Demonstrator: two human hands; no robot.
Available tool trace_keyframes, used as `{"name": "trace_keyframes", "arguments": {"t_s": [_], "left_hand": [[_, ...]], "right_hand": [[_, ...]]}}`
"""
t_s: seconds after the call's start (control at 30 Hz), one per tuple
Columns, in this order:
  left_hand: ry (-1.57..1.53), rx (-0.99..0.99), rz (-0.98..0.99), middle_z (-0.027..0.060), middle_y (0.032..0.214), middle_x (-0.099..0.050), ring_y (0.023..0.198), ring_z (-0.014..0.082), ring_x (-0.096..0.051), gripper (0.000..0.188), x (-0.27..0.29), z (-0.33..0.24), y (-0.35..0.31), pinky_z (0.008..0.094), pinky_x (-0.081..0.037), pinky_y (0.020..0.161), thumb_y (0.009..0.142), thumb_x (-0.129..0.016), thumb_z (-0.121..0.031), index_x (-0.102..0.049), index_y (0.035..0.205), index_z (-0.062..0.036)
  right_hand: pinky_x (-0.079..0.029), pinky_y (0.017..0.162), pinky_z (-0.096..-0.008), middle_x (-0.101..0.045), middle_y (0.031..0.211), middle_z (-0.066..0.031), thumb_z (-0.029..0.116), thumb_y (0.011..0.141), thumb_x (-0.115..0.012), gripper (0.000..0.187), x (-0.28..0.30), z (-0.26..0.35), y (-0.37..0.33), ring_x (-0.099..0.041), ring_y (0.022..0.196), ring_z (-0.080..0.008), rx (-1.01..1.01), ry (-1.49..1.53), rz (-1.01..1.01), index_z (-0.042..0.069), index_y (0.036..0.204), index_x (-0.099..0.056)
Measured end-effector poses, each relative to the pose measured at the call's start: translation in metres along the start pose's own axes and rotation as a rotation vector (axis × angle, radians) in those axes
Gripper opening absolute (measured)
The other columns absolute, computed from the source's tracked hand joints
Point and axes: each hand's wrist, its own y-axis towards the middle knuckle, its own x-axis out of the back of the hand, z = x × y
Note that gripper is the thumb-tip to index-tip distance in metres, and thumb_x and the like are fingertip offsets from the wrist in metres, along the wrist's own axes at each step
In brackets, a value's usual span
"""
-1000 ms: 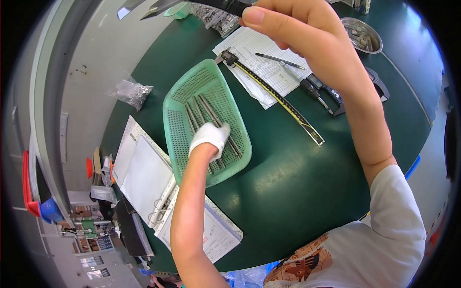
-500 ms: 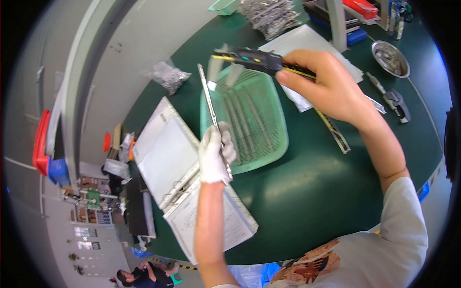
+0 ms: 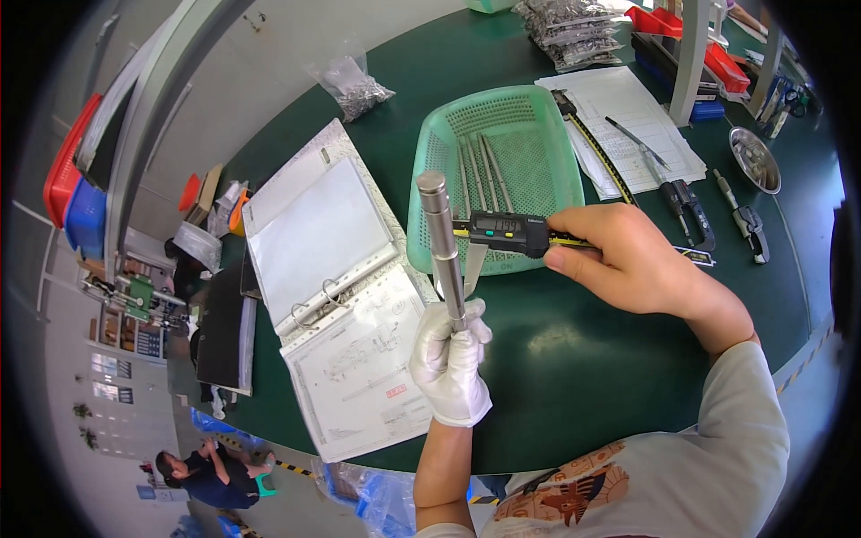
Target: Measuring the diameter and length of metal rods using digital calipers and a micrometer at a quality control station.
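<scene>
My left hand [image 3: 451, 369], in a white glove, is closed around the lower end of a stepped steel shaft [image 3: 440, 231]. The shaft stands nearly upright, its thicker grooved end on top. In my bare right hand [image 3: 641, 260] is a digital caliper [image 3: 509, 235], gripped by its black body and beam. Its jaws reach the middle of the shaft; whether both sides touch the metal is hard to see. Behind them lies a green mesh basket [image 3: 567, 170] with several slim steel rods [image 3: 491, 175] in it.
An open ring binder [image 3: 323, 233] with drawings lies left of the basket. To the right are paper sheets [image 3: 668, 148], another digital gauge [image 3: 689, 213], a micrometer [image 3: 746, 222] and a metal bowl [image 3: 755, 160]. Bagged parts [image 3: 354, 88] sit farther back. A person [image 3: 211, 471] sits at lower left.
The caliper has come down from above the basket to the shaft, which it was apart from before. The shaft now stands closer to me. My view has shifted somewhat.
</scene>
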Motion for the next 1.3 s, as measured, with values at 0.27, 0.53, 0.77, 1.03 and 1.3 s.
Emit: {"name": "trace_keyframes", "arguments": {"t_s": [0.27, 0.53, 0.77, 1.03, 1.3], "left_hand": [[-0.017, 0.034, 0.008, 0.0047, 0.072, -0.049, 0.053, 0.0062, -0.042, 0.023, 0.002, 0.002, -0.006, 0.017, -0.031, 0.044, 0.082, -0.053, -0.017, -0.052, 0.094, 0.0034], [0.012, 0.024, -0.008, 0.0059, 0.075, -0.049, 0.054, 0.0069, -0.043, 0.02, 0.004, 0.008, -0.008, 0.0172, -0.033, 0.047, 0.082, -0.053, -0.016, -0.05, 0.091, 0.0022], [0.013, 0.057, 0.027, 0.0094, 0.08, -0.051, 0.057, 0.0088, -0.046, 0.022, 0.004, 0.005, -0.007, 0.0189, -0.035, 0.047, 0.082, -0.054, -0.017, -0.05, 0.091, 0.0018], [0.014, 0.021, -0.048, 0.0029, 0.067, -0.045, 0.056, 0.0072, -0.037, 0.032, -0.005, 0.005, -0.012, 0.0186, -0.026, 0.045, 0.08, -0.056, -0.027, -0.049, 0.098, -0.0013], [0.013, 0.023, -0.04, 0.0014, 0.065, -0.042, 0.054, 0.0064, -0.034, 0.032, -0.007, 0.006, -0.012, 0.0183, -0.024, 0.044, 0.08, -0.056, -0.026, -0.049, 0.1, -0.0015]], "right_hand": [[-0.033, 0.045, -0.0382, -0.045, 0.05, -0.0127, 0.023, 0.077, -0.054, 0.023, 0.004, 0.004, -0.007, -0.047, 0.049, -0.0308, 0.001, -0.005, 0.083, 0.0, 0.073, -0.053], [-0.034, 0.045, -0.0387, -0.048, 0.052, -0.0129, 0.026, 0.076, -0.056, 0.026, 0.004, 0.002, -0.007, -0.048, 0.05, -0.0317, 0.038, -0.055, 0.057, 0.001, 0.071, -0.053], [-0.037, 0.046, -0.0377, -0.05, 0.053, -0.012, 0.031, 0.073, -0.058, 0.03, 0.003, -0.002, -0.007, -0.051, 0.052, -0.0312, 0.051, -0.138, 0.004, 0.002, 0.067, -0.052], [-0.039, 0.047, -0.0387, -0.05, 0.053, -0.0111, 0.036, 0.073, -0.058, 0.035, 0.003, -0.006, -0.011, -0.051, 0.051, -0.0316, 0.107, -0.179, -0.04, 0.003, 0.063, -0.051], [-0.039, 0.047, -0.0403, -0.051, 0.055, -0.0125, 0.036, 0.076, -0.054, 0.035, 0.003, -0.009, -0.012, -0.051, 0.052, -0.0331, 0.108, -0.178, 0.014, 0.002, 0.067, -0.05]]}}
